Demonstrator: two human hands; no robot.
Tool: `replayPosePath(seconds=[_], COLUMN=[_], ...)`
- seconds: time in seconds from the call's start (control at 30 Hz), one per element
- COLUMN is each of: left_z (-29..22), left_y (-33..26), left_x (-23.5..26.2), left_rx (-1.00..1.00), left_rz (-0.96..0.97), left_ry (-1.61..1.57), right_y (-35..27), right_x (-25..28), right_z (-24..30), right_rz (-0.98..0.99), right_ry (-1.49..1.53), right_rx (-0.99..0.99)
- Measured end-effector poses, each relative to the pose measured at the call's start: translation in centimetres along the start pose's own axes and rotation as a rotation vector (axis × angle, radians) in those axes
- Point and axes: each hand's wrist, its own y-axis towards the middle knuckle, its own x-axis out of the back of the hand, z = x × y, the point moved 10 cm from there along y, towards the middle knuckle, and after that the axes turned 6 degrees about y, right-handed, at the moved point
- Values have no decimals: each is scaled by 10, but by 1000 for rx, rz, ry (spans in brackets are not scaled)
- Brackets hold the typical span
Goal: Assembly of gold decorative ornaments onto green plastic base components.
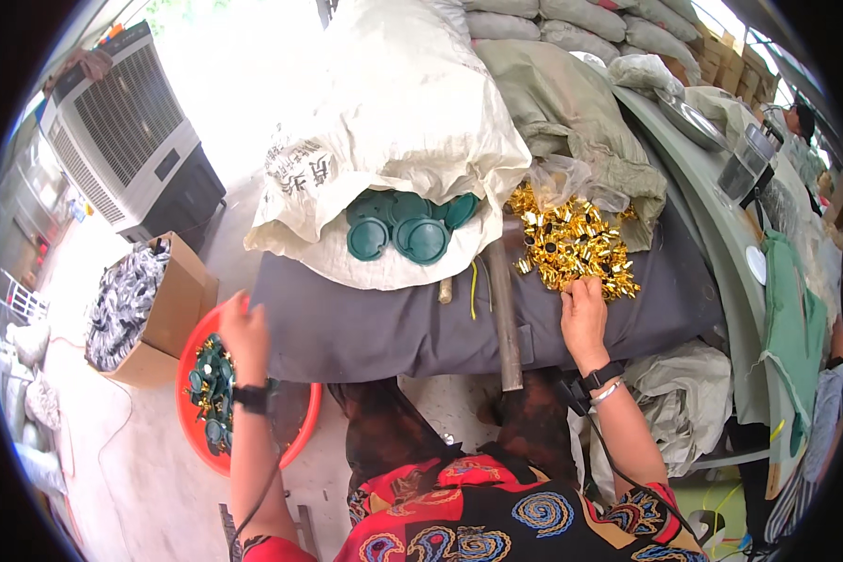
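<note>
My right hand (584, 317) is at the near edge of a heap of small shiny gold pieces (571, 245), fingers pinched together; whatever is between them is hidden. My left hand (244, 339) hangs over the rim of a red plastic basin (189, 426), its fingers blurred by motion. In the basin lie dark green round parts with gold bits (217, 393). Several dark green round lids (420, 240) sit in the mouth of a white woven sack (393, 122), between and beyond my hands.
A wooden stick (503, 318) lies across the dark cloth-covered surface (365, 323). On the left stand a cardboard box (173, 314) of silvery-black pieces and an air cooler (126, 131). A pale green table (721, 244) with a clear cup (746, 161) runs along the right.
</note>
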Motion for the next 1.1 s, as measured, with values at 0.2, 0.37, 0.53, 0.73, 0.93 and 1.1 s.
replayPosePath(seconds=[0.2, 0.37, 0.53, 0.73, 0.93, 1.1], left_z=[-131, -156, -170, -168, -153, -164], left_y=[13, 24, 9, -15, -11, -57], left_x=[-114, -154, -172, -130, -94, -79], left_rx=[-175, -311, -404, -433, -324, 200], left_rz=[476, 473, 604, 494, 273, 603], left_ry=[-79, 275, 348, 137, 106, -776], right_y=[-1, -4, -4, 1, -3, -24], right_x=[9, 8, 7, 7, 9, -9], right_z=[13, 14, 5, 14, 2, 9], right_rz=[-45, -34, 24, 33, 76, 322], right_ry=[188, 203, 185, 349, 518, 1145], right_rx=[71, -1, -13, 90, 134, -366])
